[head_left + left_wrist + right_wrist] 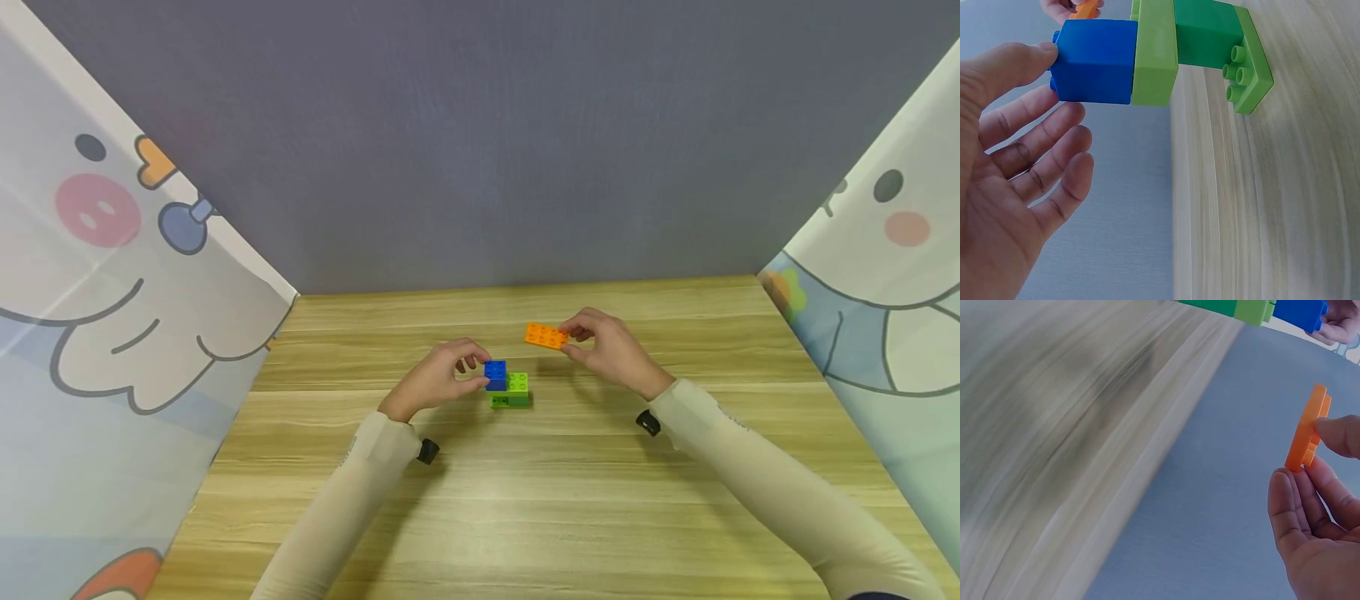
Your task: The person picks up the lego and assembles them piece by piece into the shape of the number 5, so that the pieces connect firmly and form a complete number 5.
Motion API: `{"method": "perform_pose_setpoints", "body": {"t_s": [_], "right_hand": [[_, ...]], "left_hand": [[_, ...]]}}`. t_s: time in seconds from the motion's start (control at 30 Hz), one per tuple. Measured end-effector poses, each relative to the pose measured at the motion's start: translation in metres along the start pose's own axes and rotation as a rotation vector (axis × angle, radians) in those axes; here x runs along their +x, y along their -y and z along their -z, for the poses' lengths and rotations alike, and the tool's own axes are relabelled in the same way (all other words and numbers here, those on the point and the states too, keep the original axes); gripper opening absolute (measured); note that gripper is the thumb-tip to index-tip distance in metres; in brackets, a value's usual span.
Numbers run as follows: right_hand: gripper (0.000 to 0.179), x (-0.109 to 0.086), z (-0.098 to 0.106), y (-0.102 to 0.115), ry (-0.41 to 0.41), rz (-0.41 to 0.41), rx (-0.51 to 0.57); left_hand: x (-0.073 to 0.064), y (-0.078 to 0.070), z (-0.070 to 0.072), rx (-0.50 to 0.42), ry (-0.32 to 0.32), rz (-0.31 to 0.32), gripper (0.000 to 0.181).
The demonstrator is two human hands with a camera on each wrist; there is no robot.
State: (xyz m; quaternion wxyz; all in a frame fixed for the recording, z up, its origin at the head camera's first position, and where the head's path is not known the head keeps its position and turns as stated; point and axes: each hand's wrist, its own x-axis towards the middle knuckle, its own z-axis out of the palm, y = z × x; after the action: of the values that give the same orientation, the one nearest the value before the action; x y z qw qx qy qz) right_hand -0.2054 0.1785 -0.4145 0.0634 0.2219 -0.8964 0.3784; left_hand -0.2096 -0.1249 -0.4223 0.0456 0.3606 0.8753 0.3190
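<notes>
A small stack of toy building bricks stands on the wooden table. At its bottom lies a flat light-green plate, then a dark-green brick, a light-green brick and a blue brick on top. My left hand pinches the blue brick near its studded top, between thumb and index finger; the other fingers are bent loosely below. To the right and farther back, my right hand holds a thin orange eight-stud brick above the table by its right end, studs up.
The wooden tabletop ends at a grey wall panel behind the bricks. Cartoon-printed sheets stand along the left and right sides. Black wrist cameras hang at both cuffs, close over the table.
</notes>
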Motion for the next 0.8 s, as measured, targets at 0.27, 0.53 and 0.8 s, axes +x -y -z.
{"method": "perform_pose_setpoints", "body": {"t_s": [0.27,0.53,0.8], "right_hand": [[0.023,-0.002,0.000,0.011,-0.012,0.049,0.015],[0.022,-0.003,0.000,0.020,-0.018,0.099,0.012],[0.021,-0.003,-0.005,0.024,-0.003,0.125,0.036]], "left_hand": [[0.000,-0.002,0.000,0.014,-0.002,0.000,0.025],[-0.001,-0.003,0.000,0.017,-0.004,0.002,0.024],[-0.002,-0.004,0.001,0.008,0.002,0.006,0.025]]}}
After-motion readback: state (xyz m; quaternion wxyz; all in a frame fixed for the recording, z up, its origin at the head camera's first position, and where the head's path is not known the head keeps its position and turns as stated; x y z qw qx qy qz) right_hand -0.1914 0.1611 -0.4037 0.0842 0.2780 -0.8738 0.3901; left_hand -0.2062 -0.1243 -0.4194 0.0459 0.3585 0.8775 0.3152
